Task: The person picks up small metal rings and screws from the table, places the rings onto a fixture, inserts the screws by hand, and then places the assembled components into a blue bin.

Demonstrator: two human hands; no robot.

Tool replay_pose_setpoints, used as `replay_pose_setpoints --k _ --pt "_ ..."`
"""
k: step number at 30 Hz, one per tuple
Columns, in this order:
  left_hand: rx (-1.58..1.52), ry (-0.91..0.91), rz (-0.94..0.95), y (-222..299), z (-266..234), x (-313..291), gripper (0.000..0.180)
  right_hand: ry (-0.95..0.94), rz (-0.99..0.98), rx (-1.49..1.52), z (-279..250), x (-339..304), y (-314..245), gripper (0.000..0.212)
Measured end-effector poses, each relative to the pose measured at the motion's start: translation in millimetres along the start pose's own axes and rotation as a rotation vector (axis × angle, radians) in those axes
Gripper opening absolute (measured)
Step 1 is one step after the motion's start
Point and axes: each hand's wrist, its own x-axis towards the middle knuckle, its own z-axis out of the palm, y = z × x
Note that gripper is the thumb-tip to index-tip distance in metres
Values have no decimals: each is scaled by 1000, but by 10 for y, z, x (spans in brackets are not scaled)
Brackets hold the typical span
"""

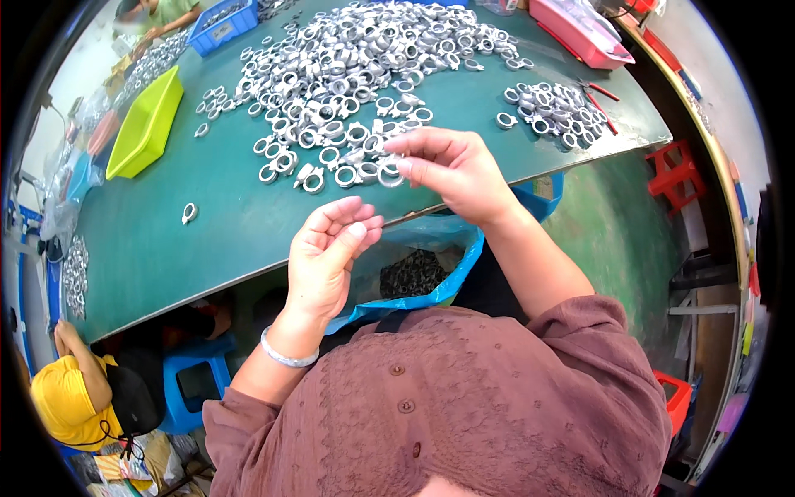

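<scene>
My right hand [464, 170] is over the near edge of a heap of grey metal ring clamps [364, 66], thumb and fingers pinched on one ring clamp [390, 173] that hangs at their tips. My left hand [330, 253] is raised by the table edge, palm turned inward, its fingers curled and the thumb laid against them. Whatever it may hold is hidden. Below both hands a blue bag [451, 286] gapes, with many small dark pieces [414, 272] inside.
On the green table [240, 240] are a single ring clamp [190, 213], a smaller pile of clamps [559, 114], red-handled pliers [600, 103], a yellow-green tray [147, 124] and a pink bin [580, 33]. People sit at the left, one in yellow [70, 398]. Stools stand nearby.
</scene>
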Motion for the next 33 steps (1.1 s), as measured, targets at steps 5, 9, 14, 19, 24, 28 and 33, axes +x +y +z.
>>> replay_pose_setpoints --k 5,9,14,19,24,28,33 --pt "26 41 -12 3 -18 7 21 47 -23 -25 -189 141 -91 20" --pt "23 37 -30 7 -13 10 20 58 -3 17 -250 190 -106 20" --pt "27 18 -33 9 -16 28 19 56 0 16 -286 215 -120 19" --pt "32 21 -45 1 -26 28 19 55 1 -9 -302 222 -106 18" --pt "30 9 -46 -7 -30 37 19 70 4 -28 -333 207 -134 18" --pt "22 8 -49 1 -36 33 19 80 -9 -176 -457 211 -187 17" --pt "24 4 -22 9 -85 14 18 262 -22 -513 -1016 379 -307 21"
